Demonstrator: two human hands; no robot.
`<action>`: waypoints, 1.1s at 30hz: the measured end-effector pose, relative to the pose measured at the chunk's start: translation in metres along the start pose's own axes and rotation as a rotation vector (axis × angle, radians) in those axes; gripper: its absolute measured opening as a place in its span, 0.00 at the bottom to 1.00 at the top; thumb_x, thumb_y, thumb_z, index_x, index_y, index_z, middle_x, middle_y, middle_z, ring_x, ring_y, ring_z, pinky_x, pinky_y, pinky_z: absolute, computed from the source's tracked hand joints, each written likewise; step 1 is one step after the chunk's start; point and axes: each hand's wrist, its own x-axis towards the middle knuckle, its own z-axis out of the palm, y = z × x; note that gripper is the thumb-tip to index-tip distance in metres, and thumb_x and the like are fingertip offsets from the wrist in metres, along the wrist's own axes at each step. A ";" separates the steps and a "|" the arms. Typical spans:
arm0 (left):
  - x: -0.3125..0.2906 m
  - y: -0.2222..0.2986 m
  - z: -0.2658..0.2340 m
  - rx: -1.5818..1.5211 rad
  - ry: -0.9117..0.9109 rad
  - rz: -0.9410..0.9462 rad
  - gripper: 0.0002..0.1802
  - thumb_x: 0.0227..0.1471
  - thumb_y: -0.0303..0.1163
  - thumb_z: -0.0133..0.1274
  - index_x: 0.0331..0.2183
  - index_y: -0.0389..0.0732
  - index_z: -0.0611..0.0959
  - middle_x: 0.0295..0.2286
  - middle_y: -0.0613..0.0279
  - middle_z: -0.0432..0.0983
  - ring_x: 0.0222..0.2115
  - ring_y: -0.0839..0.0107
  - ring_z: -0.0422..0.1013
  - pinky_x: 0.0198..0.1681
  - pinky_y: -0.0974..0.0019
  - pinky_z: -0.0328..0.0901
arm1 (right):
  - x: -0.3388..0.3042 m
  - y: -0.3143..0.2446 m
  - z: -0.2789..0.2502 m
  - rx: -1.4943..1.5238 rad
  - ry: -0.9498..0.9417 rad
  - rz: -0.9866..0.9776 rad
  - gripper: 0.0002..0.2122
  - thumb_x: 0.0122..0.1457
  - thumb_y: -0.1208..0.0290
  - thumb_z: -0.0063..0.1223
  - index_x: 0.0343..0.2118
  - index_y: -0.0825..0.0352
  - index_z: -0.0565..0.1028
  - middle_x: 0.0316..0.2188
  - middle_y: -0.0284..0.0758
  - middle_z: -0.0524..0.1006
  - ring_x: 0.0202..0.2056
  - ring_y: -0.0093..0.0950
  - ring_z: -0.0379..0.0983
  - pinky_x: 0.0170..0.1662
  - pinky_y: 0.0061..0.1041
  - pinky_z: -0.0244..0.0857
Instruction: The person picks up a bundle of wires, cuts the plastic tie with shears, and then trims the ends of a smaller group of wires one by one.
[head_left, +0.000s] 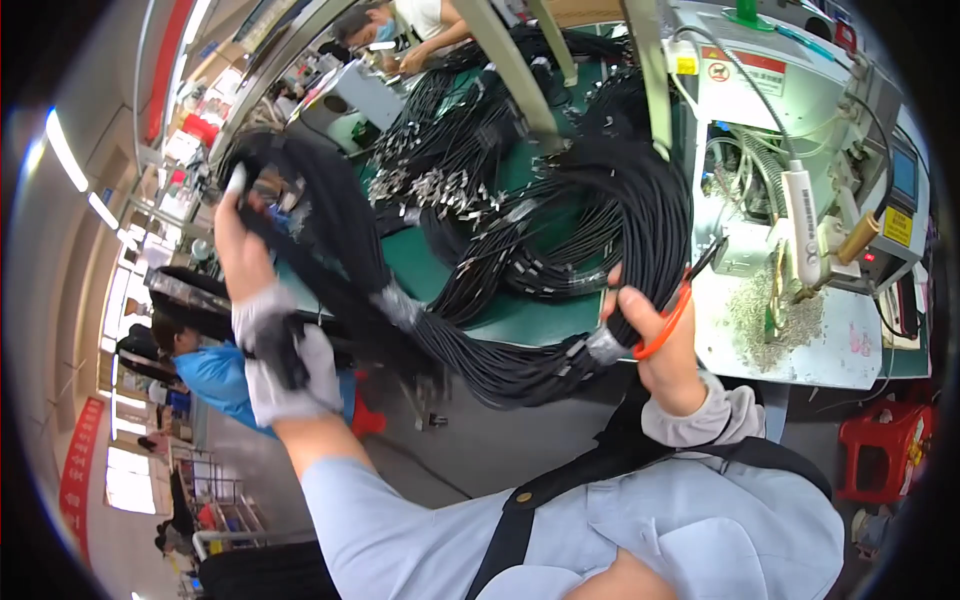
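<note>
A long bundle of black cables (pixel 490 365) hangs in a sagging loop between my hands, bound with clear wrap in two places. My left hand (pixel 243 240), raised at the left and smeared by motion, is closed on a black strand of it; some fingers are hidden behind the cables. My right hand (pixel 655 335) grips the bundle near the right-hand wrap, by the table edge. An orange handle loop (pixel 666 322) sits around my right hand; it looks like scissors, with the blades mostly hidden. Beyond the right hand lies a thick coil of black cable (pixel 655 220).
More cables with silvery connectors (pixel 440 190) cover the green table (pixel 405 262). A machine (pixel 745 110) and scattered metal bits (pixel 775 310) stand at the right, above a red stool (pixel 885 450). A masked person (pixel 425 30) works opposite; another in blue (pixel 220 380) sits left.
</note>
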 end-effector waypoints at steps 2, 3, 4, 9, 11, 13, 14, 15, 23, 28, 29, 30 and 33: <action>0.070 -0.022 0.046 -0.099 0.119 -0.229 0.13 0.48 0.36 0.48 0.19 0.40 0.70 0.16 0.71 0.64 0.17 0.79 0.60 0.22 0.75 0.57 | -0.010 0.016 -0.009 0.058 0.072 0.028 0.16 0.51 0.79 0.46 0.43 0.72 0.64 0.29 0.36 0.71 0.27 0.24 0.69 0.32 0.22 0.65; 0.087 -0.045 0.073 -0.040 0.141 -0.166 0.13 0.47 0.36 0.48 0.17 0.41 0.70 0.14 0.69 0.64 0.16 0.78 0.61 0.22 0.74 0.58 | -0.011 0.023 -0.012 0.127 0.132 0.073 0.15 0.51 0.79 0.47 0.43 0.72 0.64 0.28 0.35 0.71 0.28 0.24 0.69 0.34 0.22 0.65; 0.099 -0.069 0.100 0.018 0.170 -0.102 0.13 0.46 0.35 0.49 0.16 0.41 0.70 0.13 0.67 0.64 0.15 0.76 0.61 0.22 0.72 0.59 | -0.011 0.029 -0.016 0.196 0.187 0.121 0.14 0.51 0.80 0.48 0.42 0.72 0.64 0.27 0.35 0.71 0.30 0.24 0.69 0.36 0.22 0.65; 0.160 -0.201 0.070 1.333 -0.126 0.327 0.12 0.42 0.34 0.51 0.29 0.36 0.77 0.28 0.48 0.73 0.32 0.60 0.70 0.35 0.61 0.64 | -0.020 0.049 -0.002 0.362 0.230 0.309 0.14 0.51 0.77 0.50 0.41 0.72 0.65 0.26 0.34 0.71 0.30 0.24 0.70 0.37 0.22 0.64; 0.087 -0.188 0.177 1.025 -0.176 0.229 0.14 0.43 0.33 0.50 0.32 0.34 0.77 0.33 0.46 0.73 0.36 0.59 0.70 0.37 0.61 0.64 | -0.009 0.048 -0.028 0.368 0.335 0.298 0.13 0.51 0.77 0.50 0.40 0.71 0.66 0.26 0.33 0.72 0.29 0.24 0.70 0.37 0.23 0.64; 0.046 -0.155 0.192 0.799 -0.544 0.169 0.15 0.46 0.36 0.47 0.32 0.34 0.77 0.33 0.47 0.74 0.37 0.62 0.70 0.36 0.65 0.65 | -0.008 0.047 -0.027 0.401 0.348 0.322 0.13 0.51 0.77 0.50 0.39 0.71 0.66 0.25 0.33 0.72 0.29 0.24 0.70 0.36 0.24 0.64; 0.020 -0.135 0.197 0.762 -0.769 0.010 0.17 0.48 0.38 0.45 0.32 0.33 0.77 0.33 0.47 0.74 0.37 0.64 0.71 0.36 0.67 0.65 | -0.006 0.045 -0.025 0.229 0.247 0.248 0.12 0.50 0.76 0.51 0.37 0.71 0.67 0.24 0.33 0.72 0.27 0.24 0.70 0.35 0.24 0.64; -0.010 -0.122 0.196 0.566 -1.037 -0.225 0.23 0.50 0.45 0.41 0.33 0.32 0.76 0.33 0.47 0.73 0.37 0.64 0.71 0.36 0.68 0.65 | -0.001 0.044 -0.024 0.061 0.141 0.179 0.11 0.49 0.75 0.51 0.35 0.71 0.67 0.23 0.33 0.72 0.26 0.24 0.70 0.33 0.24 0.64; -0.117 -0.078 0.217 -0.725 -1.033 -0.994 0.50 0.44 0.70 0.23 0.48 0.31 0.63 0.43 0.48 0.66 0.39 0.57 0.68 0.41 0.58 0.64 | 0.007 0.023 0.020 -0.881 -0.317 -0.160 0.14 0.40 0.71 0.58 0.26 0.74 0.67 0.12 0.36 0.67 0.15 0.30 0.67 0.19 0.24 0.59; -0.102 -0.065 0.210 -1.393 -0.894 -1.071 0.49 0.42 0.69 0.34 0.50 0.32 0.60 0.42 0.55 0.67 0.35 0.60 0.68 0.39 0.57 0.64 | 0.003 0.020 0.011 -0.901 -0.334 -0.266 0.15 0.37 0.71 0.59 0.26 0.74 0.67 0.10 0.36 0.65 0.13 0.35 0.65 0.18 0.23 0.57; -0.097 -0.061 0.208 -1.393 -0.902 -1.072 0.49 0.42 0.69 0.34 0.50 0.32 0.60 0.42 0.55 0.67 0.35 0.60 0.68 0.39 0.57 0.64 | 0.002 0.020 0.010 -0.904 -0.328 -0.270 0.15 0.37 0.71 0.59 0.26 0.74 0.67 0.10 0.36 0.65 0.13 0.35 0.65 0.18 0.23 0.57; -0.091 -0.052 0.207 -1.383 -0.918 -1.020 0.48 0.42 0.66 0.39 0.51 0.32 0.59 0.41 0.58 0.68 0.33 0.62 0.68 0.38 0.57 0.63 | 0.000 0.022 0.010 -0.865 -0.294 -0.302 0.15 0.37 0.71 0.59 0.26 0.74 0.67 0.10 0.36 0.65 0.13 0.34 0.64 0.18 0.23 0.57; -0.061 -0.047 0.199 -1.326 -0.865 -0.936 0.45 0.42 0.60 0.45 0.50 0.32 0.59 0.38 0.61 0.69 0.32 0.64 0.68 0.37 0.58 0.63 | -0.003 0.024 0.010 -0.789 -0.237 -0.370 0.14 0.37 0.72 0.58 0.26 0.73 0.68 0.11 0.36 0.65 0.13 0.33 0.64 0.19 0.23 0.58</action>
